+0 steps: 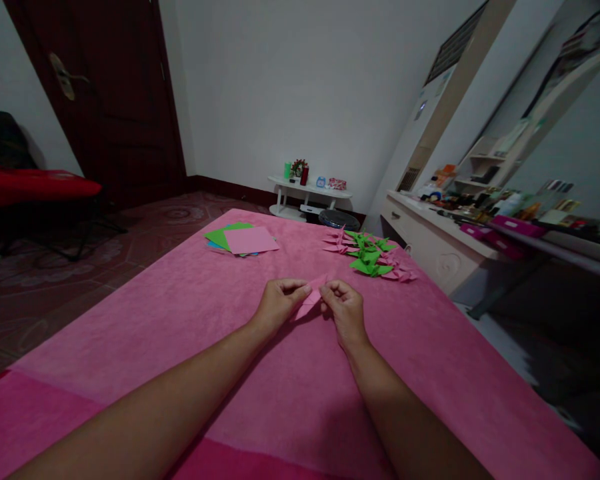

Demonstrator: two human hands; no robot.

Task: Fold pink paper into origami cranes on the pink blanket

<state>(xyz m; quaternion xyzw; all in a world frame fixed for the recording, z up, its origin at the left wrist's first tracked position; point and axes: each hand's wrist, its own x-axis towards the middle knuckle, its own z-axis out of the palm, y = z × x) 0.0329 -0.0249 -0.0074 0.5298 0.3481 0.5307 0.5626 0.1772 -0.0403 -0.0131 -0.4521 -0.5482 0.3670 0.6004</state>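
Between my two hands is a folded piece of pink origami paper (pixel 311 301), held just above the pink cloth. My left hand (pixel 280 301) pinches its left side between thumb and fingers. On the other side, my right hand (pixel 344 307) grips the paper's right edge, thumb on top and fingertips curled beneath. The paper's lower point slants down toward the left; its finer creases are too small to make out. Beyond my right hand lies a cluster of folded paper cranes, some green (pixel 373 267) and some pink (pixel 341 241).
A stack of square paper sheets (pixel 251 240), pink over green and blue, lies at the far left of the pink cloth (pixel 180 320). Past the far edge stands a low white shelf (pixel 307 186). A cluttered dressing table (pixel 440 220) is on the right, and a red-covered chair (pixel 35 183) on the left.
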